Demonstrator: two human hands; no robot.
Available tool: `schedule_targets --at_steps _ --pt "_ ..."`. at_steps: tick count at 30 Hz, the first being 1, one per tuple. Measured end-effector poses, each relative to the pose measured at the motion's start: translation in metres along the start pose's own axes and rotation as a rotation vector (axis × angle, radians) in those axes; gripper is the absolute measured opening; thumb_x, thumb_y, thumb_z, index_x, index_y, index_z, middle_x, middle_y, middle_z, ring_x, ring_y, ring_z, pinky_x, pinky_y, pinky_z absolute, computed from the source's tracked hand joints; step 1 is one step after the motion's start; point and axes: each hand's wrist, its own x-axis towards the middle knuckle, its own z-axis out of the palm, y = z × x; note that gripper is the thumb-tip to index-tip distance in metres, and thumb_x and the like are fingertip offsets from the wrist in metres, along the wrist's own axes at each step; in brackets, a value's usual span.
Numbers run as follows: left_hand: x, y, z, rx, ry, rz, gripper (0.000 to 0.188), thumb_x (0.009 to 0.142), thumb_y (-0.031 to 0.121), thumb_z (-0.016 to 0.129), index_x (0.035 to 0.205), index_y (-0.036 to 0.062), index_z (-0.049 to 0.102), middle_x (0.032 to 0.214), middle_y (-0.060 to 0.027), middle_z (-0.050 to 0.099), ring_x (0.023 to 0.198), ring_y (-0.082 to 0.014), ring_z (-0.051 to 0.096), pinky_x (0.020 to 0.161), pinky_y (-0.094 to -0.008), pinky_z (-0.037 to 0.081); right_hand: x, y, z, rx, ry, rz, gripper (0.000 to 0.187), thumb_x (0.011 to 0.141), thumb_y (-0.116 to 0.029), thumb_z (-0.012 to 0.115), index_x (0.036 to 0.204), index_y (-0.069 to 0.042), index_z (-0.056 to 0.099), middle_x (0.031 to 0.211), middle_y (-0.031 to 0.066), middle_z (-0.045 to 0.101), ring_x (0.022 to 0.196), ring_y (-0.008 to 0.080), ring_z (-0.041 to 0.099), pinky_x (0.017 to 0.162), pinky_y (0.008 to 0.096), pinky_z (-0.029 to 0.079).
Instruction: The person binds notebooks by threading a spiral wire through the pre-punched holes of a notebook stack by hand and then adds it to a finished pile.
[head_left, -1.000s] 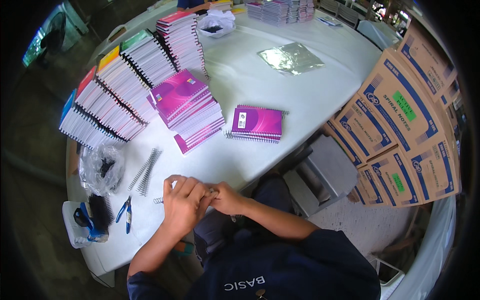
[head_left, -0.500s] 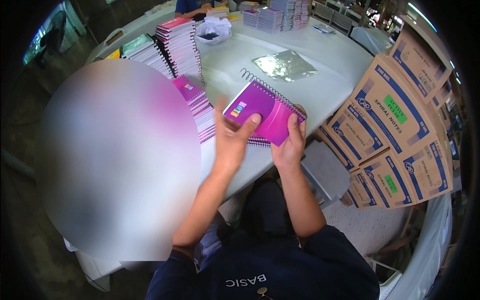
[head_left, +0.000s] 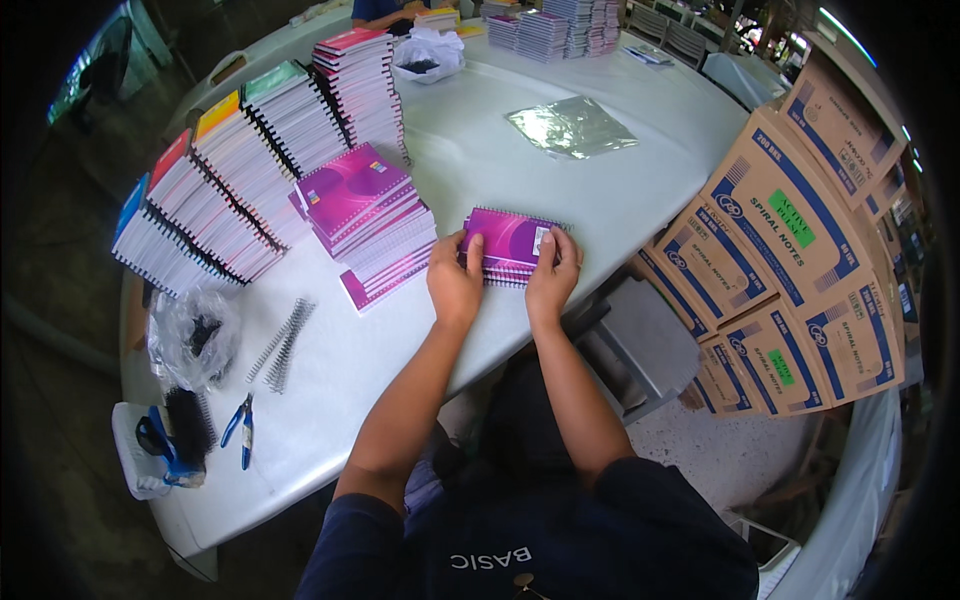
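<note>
Purple notebooks [head_left: 508,238], coil-bound, in a low pile on the white table [head_left: 450,130], right between the fingers of 2 hands. From where I stand: left hand [head_left: 455,285] grasps the left end, right hand [head_left: 553,287] the right end, both thumbs on top, other fingers curled down the sides. Can't tell how hard they squeeze. Wire coil edges show along the near side, between the fingers.

Step in hand, my read: squaring a bound book on the pile. Next move calls for ends lined up, then thumbs lifted clean so no coil snags.

Just left of the left fingers: tall stack of punched purple books [head_left: 365,215]. Farther left, nearer the body: loose wire coils [head_left: 280,345], then blue-handled pliers [head_left: 247,430]. Beyond the fingertips: clear plastic bag [head_left: 573,128]. Well right: brown cartons [head_left: 725,265].
</note>
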Motion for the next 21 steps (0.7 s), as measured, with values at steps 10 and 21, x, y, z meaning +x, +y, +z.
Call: schedule_targets --at_steps 10,21 --pt "0.005 -0.006 -0.01 0.051 0.108 0.107 0.022 0.084 0.02 0.063 0.097 0.0024 0.061 0.104 -0.0155 0.055 0.097 -0.0315 0.054 0.082 -0.0395 0.043 0.003 0.005 0.006 0.013 0.044 -0.008 0.03 0.085 -0.016 0.065 0.111 -0.001 0.058 0.102 0.01 0.053 0.095 0.0208 0.054 0.085 0.0316 0.043" --pt "0.023 0.023 -0.166 0.721 0.001 0.417 0.03 0.07 0.009 0.069 0.1 0.0119 0.066 0.087 -0.0055 0.06 0.085 -0.0241 0.057 0.075 -0.0369 0.042 -0.074 -0.078 -0.011 0.307 -0.691 -0.237 0.059 0.078 -0.005 0.065 0.132 0.0 0.039 0.131 0.0135 0.044 0.12 0.0258 0.043 0.097 0.038 0.035"
